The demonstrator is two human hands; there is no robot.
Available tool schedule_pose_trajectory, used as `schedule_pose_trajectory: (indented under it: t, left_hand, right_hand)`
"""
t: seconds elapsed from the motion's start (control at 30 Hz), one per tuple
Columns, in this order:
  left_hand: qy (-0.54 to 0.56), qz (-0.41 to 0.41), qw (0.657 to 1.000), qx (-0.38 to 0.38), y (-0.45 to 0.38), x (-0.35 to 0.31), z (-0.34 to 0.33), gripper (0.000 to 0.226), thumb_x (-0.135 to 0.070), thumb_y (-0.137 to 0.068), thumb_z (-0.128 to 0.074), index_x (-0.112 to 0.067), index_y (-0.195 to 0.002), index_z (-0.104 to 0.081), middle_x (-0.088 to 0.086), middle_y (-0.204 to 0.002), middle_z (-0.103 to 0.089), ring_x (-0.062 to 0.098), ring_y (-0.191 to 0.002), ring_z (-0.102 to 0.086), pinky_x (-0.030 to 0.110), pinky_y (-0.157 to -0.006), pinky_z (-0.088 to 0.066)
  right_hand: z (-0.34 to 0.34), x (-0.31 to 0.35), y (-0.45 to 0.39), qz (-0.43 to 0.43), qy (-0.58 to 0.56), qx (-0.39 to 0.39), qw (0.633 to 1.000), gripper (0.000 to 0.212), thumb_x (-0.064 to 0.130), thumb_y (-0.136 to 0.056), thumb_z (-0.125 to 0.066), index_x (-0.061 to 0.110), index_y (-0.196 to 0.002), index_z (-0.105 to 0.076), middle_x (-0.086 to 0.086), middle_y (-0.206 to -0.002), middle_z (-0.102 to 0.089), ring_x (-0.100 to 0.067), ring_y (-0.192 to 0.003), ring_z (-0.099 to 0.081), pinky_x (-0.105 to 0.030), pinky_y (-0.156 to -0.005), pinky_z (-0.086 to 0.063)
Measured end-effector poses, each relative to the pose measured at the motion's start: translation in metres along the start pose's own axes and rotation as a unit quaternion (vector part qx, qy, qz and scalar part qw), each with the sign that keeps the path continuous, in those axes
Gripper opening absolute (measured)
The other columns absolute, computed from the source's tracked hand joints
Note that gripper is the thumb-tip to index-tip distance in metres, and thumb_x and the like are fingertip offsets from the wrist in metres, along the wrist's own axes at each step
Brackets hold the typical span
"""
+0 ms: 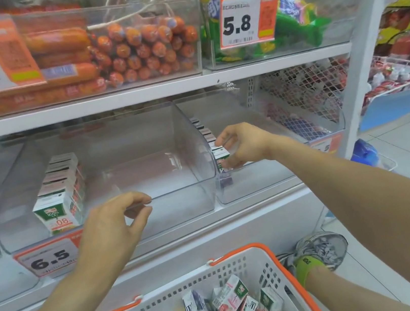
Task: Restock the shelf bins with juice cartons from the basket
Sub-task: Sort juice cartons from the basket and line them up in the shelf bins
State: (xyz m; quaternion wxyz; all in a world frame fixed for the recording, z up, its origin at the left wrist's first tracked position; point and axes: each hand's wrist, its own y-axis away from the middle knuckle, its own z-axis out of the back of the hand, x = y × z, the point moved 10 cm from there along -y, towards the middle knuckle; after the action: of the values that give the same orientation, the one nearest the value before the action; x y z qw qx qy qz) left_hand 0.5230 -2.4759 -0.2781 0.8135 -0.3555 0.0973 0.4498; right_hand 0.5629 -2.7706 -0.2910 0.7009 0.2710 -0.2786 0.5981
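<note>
A white basket (241, 264) with an orange rim stands low in front, holding several small juice cartons (228, 298). On the shelf, a clear middle bin (178, 199) holds a row of juice cartons (59, 201) along its left side. A second clear bin (256, 185) to the right has a row of cartons along its left wall. My right hand (245, 146) reaches into that right bin and holds the front carton (221, 159) of the row. My left hand (113, 227) hovers at the middle bin's front rim, fingers loosely curled, holding nothing.
The upper shelf carries bins of orange sausages (145, 49) and green snack bags (293, 22) with price tags. A price tag reading 6.5 (49, 261) hangs under the middle bin. A wire rack (400, 78) stands to the right. My shoe (321, 249) rests beside the basket.
</note>
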Motion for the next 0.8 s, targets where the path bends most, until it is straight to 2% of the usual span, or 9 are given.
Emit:
schedule_pose_trajectory:
  t: [0.13,0.3,0.4,0.47,0.53,0.57,0.63,0.7,0.8]
  left_hand:
    - [-0.004,0.005,1.000,-0.003,0.001,-0.001,0.001,0.015,-0.011,-0.080,-0.079,-0.021,-0.090,-0.075,-0.020,-0.074,-0.066,-0.010,-0.072,-0.062,0.003,-0.070,-0.038]
    - [0.001,0.010,1.000,-0.006,0.004,0.000,0.001,0.016,-0.012,-0.081,-0.077,-0.023,-0.092,-0.075,-0.024,-0.075,-0.065,-0.015,-0.086,-0.058,0.001,-0.070,-0.037]
    - [-0.008,0.006,1.000,0.001,0.006,0.000,0.000,0.019,-0.011,-0.081,-0.077,-0.023,-0.097,-0.074,-0.021,-0.077,-0.066,-0.010,-0.085,-0.060,0.009,-0.072,-0.042]
    - [-0.030,-0.015,0.999,-0.013,0.009,-0.002,0.004,0.023,-0.012,-0.082,-0.076,-0.020,-0.104,-0.071,-0.012,-0.089,-0.067,0.001,-0.089,-0.061,0.022,-0.083,-0.047]
    - [-0.047,-0.064,0.994,-0.068,0.015,-0.014,0.019,0.021,-0.013,-0.086,-0.072,-0.013,-0.106,-0.067,-0.001,-0.100,-0.064,0.018,-0.100,-0.056,0.025,-0.093,-0.038]
    - [-0.043,-0.088,0.990,-0.096,0.021,-0.023,0.026,0.017,-0.013,-0.087,-0.068,-0.010,-0.104,-0.066,0.001,-0.100,-0.063,0.018,-0.099,-0.055,0.024,-0.093,-0.037]
    - [-0.010,-0.105,0.989,-0.101,0.033,-0.036,0.026,0.009,-0.012,-0.087,-0.064,-0.010,-0.096,-0.066,-0.003,-0.090,-0.063,0.006,-0.088,-0.054,0.017,-0.084,-0.039]
    - [0.041,-0.071,0.996,-0.019,0.047,-0.032,0.000,0.009,-0.007,-0.086,-0.068,-0.015,-0.089,-0.066,-0.009,-0.078,-0.063,-0.001,-0.077,-0.055,0.011,-0.071,-0.040]
    - [0.053,0.012,0.978,0.204,0.096,0.001,-0.079,0.013,-0.013,-0.087,-0.069,-0.026,-0.088,-0.066,-0.014,-0.075,-0.065,0.002,-0.074,-0.059,0.016,-0.066,-0.042]
  right_hand:
    - [-0.003,0.000,0.002,-0.004,-0.001,0.033,0.999,0.048,0.004,-0.074,-0.084,0.013,-0.116,-0.062,-0.011,-0.113,-0.059,-0.024,-0.095,-0.063,-0.039,-0.071,-0.061]
    - [-0.008,-0.003,0.003,-0.017,0.021,0.050,0.998,0.047,0.005,-0.082,-0.077,0.015,-0.122,-0.054,0.001,-0.085,-0.061,-0.021,-0.075,-0.060,-0.044,-0.078,-0.059]
    - [-0.005,0.001,0.005,-0.009,0.071,0.049,0.996,0.050,0.013,-0.083,-0.078,0.018,-0.126,-0.052,-0.001,-0.096,-0.062,-0.023,-0.089,-0.062,-0.039,-0.080,-0.055]
    - [0.008,0.008,0.012,0.023,0.109,-0.013,0.994,0.050,0.020,-0.084,-0.077,0.019,-0.128,-0.053,0.001,-0.108,-0.062,-0.021,-0.100,-0.063,-0.033,-0.082,-0.053]
    - [0.026,0.023,0.038,0.088,0.104,-0.122,0.983,0.035,0.019,-0.086,-0.072,0.019,-0.119,-0.060,0.007,-0.102,-0.064,-0.014,-0.096,-0.064,-0.026,-0.083,-0.051]
    - [0.032,0.030,0.058,0.122,0.081,-0.170,0.975,0.025,0.017,-0.086,-0.070,0.020,-0.110,-0.064,0.010,-0.096,-0.066,-0.009,-0.090,-0.065,-0.022,-0.081,-0.050]
    - [0.031,0.035,0.103,0.176,0.014,-0.238,0.955,0.012,0.011,-0.085,-0.068,0.019,-0.094,-0.068,0.013,-0.086,-0.069,-0.003,-0.080,-0.064,-0.014,-0.073,-0.047]
    - [0.014,0.025,0.141,0.192,-0.047,-0.265,0.944,0.012,0.006,-0.084,-0.068,0.017,-0.086,-0.069,0.015,-0.083,-0.069,-0.005,-0.077,-0.062,-0.014,-0.070,-0.047]
    - [-0.048,-0.013,0.170,0.169,-0.093,-0.198,0.961,0.021,0.003,-0.084,-0.069,0.024,-0.084,-0.067,0.015,-0.083,-0.069,-0.009,-0.077,-0.064,-0.017,-0.069,-0.049]
